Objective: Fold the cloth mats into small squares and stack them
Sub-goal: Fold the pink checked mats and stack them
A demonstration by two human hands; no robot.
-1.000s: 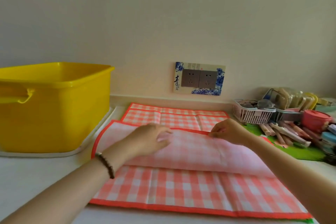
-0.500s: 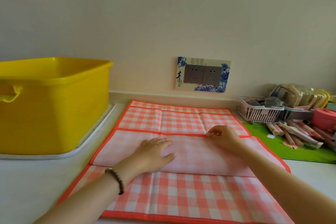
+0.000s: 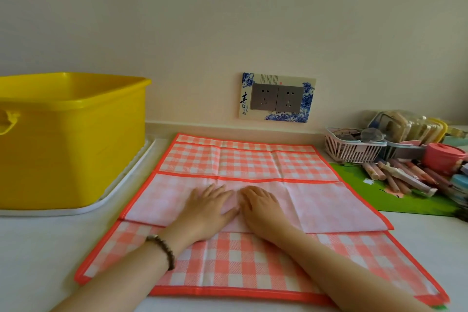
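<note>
Flat left hand (image 3: 207, 206) and right hand (image 3: 260, 206) press folded mat (image 3: 316, 202)

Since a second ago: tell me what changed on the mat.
The pale flap, held up by its far edge, was laid flat on the mat. The right hand let go of that edge and slid toward the left hand. Both now press the flap's middle, fingers straight. The tub and basket stayed put.

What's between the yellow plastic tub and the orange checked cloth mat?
In the head view, only the rim of the flat white tray under the yellow plastic tub, then bare white countertop.
</note>
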